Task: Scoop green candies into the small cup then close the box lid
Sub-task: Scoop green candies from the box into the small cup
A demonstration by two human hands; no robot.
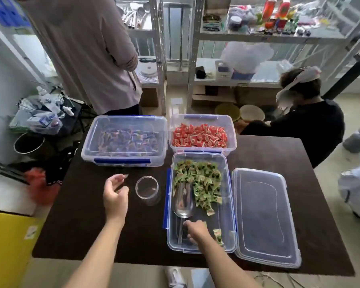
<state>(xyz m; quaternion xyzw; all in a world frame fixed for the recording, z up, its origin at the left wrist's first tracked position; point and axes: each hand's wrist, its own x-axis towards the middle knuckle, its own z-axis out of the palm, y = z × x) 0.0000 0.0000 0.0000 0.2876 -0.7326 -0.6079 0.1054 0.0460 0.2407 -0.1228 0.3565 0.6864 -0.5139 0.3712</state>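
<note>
Two bare forearms reach up from the bottom edge over a dark brown table (279, 159). On the right, the right hand (195, 230) is down inside the near end of a clear rectangular plastic box with blue side latches (233, 204), its fingers curled at the handle of a shiny metal scoop (183, 201); whether the handle is fully gripped cannot be told, since the hand covers it. That scoop lies on the box floor with its bowl pointing away, its far edge touching a heap of green-wrapped candies (200, 179) that fills the far half of the box. A few loose green candies lie just beside the right wrist. Flat on the table, touching the right side of this box, rests a clear plastic lid (262, 217), so the box stands open. To the left of the box, near but apart from it, stands a small clear round cup (147, 189), upright and with nothing in it. Further left, the left hand (115, 196) hovers above the table with its fingers loosely spread and holding nothing. Behind the cup sits a lidded clear box of purple-wrapped candies (125, 140), and beside that an open clear box of red-wrapped candies (202, 135).
</note>
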